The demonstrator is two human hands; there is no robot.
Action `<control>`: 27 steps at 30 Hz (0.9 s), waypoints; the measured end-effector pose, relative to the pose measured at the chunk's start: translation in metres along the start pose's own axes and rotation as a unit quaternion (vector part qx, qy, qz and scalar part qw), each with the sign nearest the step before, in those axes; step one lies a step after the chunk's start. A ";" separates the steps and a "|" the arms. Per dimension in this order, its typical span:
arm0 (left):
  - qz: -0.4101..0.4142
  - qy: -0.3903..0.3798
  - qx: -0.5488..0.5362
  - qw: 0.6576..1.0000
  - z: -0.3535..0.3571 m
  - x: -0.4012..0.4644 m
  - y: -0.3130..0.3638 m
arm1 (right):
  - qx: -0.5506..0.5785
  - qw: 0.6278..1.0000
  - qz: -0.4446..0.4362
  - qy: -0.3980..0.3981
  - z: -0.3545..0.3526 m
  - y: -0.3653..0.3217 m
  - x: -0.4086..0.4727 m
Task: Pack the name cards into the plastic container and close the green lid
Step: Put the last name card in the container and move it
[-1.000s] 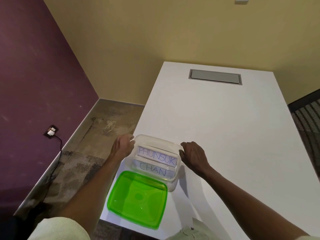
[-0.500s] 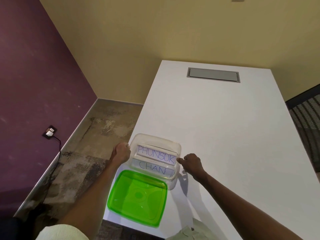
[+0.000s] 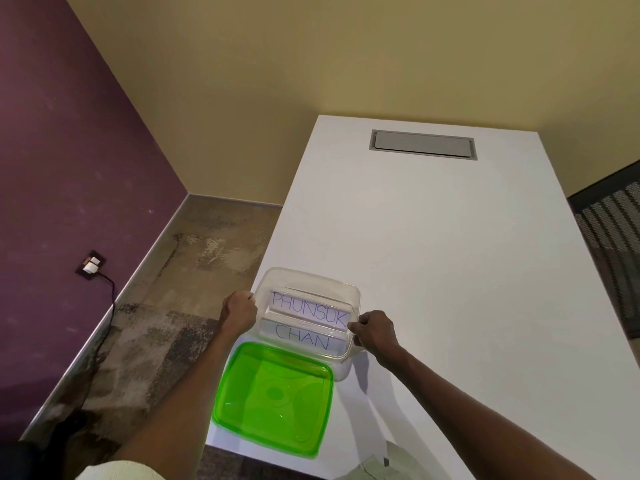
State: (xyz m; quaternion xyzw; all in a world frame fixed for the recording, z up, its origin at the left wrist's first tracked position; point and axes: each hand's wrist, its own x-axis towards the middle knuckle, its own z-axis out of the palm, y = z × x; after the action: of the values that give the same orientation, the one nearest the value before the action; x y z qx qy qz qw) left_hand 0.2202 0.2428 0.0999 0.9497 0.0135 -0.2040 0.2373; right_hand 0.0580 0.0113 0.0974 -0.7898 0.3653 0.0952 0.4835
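Observation:
A clear plastic container sits near the table's front left corner. Two white name cards stand inside it, one reading PHUNSUK behind one reading CHAN. The green lid lies upside down on the table just in front of the container, its near edge at the table's edge. My left hand grips the container's left rim with curled fingers. My right hand pinches the right rim at the end of the PHUNSUK card.
The white table stretches away with a grey cable hatch at its far end. A black mesh chair stands at the right. Left of the table is bare floor, a purple wall and a socket with a cable.
Both hands have closed in on the container's sides; the right hand came from beside the container to pinch its right rim. The container and lid stay where they were.

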 end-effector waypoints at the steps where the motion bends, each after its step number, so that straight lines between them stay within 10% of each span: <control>1: 0.008 0.004 -0.010 1.000 0.001 0.000 -0.002 | 0.000 1.000 -0.001 0.000 0.000 0.000 0.000; 27: 0.070 0.027 -0.181 0.981 0.025 -0.036 0.115 | 0.022 0.993 -0.080 0.086 -0.137 0.022 0.015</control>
State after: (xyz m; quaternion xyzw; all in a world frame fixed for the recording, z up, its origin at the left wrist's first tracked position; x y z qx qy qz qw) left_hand 0.1915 0.1320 0.1451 0.8949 -0.0100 -0.1553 0.4183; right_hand 0.0256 -0.1157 0.1450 -0.8107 0.3431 -0.0202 0.4740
